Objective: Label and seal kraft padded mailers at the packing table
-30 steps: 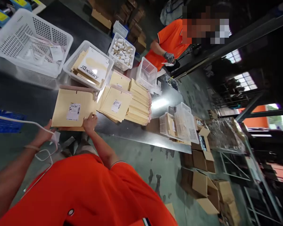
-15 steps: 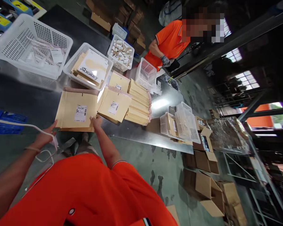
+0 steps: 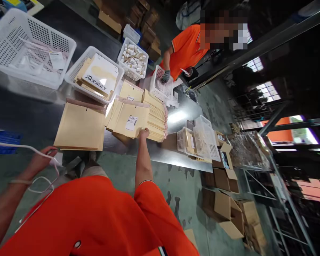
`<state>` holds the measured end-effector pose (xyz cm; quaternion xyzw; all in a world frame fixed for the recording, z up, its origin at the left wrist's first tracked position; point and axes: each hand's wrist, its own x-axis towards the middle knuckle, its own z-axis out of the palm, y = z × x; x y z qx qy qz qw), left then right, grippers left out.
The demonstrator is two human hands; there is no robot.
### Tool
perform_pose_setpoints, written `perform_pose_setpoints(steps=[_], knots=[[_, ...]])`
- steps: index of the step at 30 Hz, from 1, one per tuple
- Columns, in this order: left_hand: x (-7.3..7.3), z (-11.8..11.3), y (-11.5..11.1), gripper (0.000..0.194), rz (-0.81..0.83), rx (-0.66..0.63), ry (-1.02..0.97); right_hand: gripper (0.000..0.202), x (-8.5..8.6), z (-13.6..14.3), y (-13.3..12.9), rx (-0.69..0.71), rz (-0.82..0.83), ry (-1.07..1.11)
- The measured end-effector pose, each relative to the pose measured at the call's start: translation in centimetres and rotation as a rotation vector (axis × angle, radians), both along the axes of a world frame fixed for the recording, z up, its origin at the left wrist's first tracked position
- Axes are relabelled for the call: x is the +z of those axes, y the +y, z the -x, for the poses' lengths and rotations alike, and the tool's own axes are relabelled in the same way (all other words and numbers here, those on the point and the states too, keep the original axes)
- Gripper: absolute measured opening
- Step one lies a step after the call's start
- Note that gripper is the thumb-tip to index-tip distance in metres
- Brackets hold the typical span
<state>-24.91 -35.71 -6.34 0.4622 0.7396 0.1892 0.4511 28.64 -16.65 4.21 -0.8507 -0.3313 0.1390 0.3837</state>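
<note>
My right hand [image 3: 144, 133] pinches the lower edge of a labelled padded envelope [image 3: 131, 119], which lies over other envelopes. To its left, a plain padded envelope [image 3: 80, 128] with no label showing rests at the table's near edge. Beside that envelope's lower left corner is my left hand [image 3: 44, 158], its fingers partly behind a white cable [image 3: 21, 146]; whether it grips anything is unclear. Overlapping tan envelopes [image 3: 156, 115] are piled to the right of the labelled one.
Behind the envelopes on the metal table [image 3: 181, 156] stand white baskets, one with a "beauty" box [image 3: 100, 74], one with small bottles [image 3: 133, 58]. Across the table, a person in orange [image 3: 188, 48] reaches into a basket [image 3: 161, 85]. Open cartons [image 3: 226, 213] sit at right.
My right hand has moved right, with a labelled envelope now at the other pile. The left envelope now shows no label. The person across has put a gloved hand into the basket.
</note>
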Motion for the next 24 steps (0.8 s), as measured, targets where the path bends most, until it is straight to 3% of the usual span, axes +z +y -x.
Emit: perform_pose_setpoints(steps=[2,4,5,7,9,10,11,14,16,18,20,22,24], knots=[[1.3,-0.4,-1.4,0.07,0.053,0.056,-0.173,0.026,0.5,1.1,0.7,-0.025,0.087,-0.047],[2.9,-1.2,-2.7,0.088,0.091,0.097,-0.329,0.038,0.3,4.7,0.3,0.085,0.127,-0.087],[3.7,-1.7,-3.1,0.095,0.103,0.109,-0.391,0.039,-0.2,7.4,-0.6,0.227,0.142,-0.079],[5.1,-2.4,-3.5,0.104,0.106,0.171,-0.487,0.031,-2.0,14.1,-3.9,0.675,0.18,0.056],[5.9,-2.7,-3.7,0.11,0.066,0.275,-0.581,0.028,-4.7,21.1,-8.7,1.194,0.299,0.416],[6.1,-2.7,-3.7,0.112,0.034,0.334,-0.626,0.031,-6.1,24.1,-11.2,1.383,0.372,0.582],[6.1,-2.5,-3.8,0.113,-0.001,0.401,-0.662,0.031,-7.4,26.6,-13.5,1.476,0.428,0.697],[5.4,-1.4,-4.6,0.099,-0.069,0.667,-0.681,0.019,-9.8,31.1,-18.1,1.428,0.497,0.738],[4.6,-1.0,-5.6,0.082,-0.082,0.863,-0.626,0.017,-10.1,32.3,-19.1,1.329,0.49,0.694],[3.9,-1.4,-6.8,0.075,-0.088,0.96,-0.604,0.027,-9.7,33.0,-19.1,1.226,0.491,0.682],[3.4,-2.4,-8.1,0.083,-0.083,0.94,-0.64,0.034,-9.3,34.0,-18.7,1.13,0.511,0.702],[3.3,-3.5,-9.2,0.101,-0.068,0.86,-0.681,0.028,-9.0,35.1,-18.5,1.077,0.53,0.734],[3.3,-4.3,-10.0,0.103,-0.064,0.774,-0.679,0.019,-8.9,35.9,-18.3,1.071,0.522,0.738]])
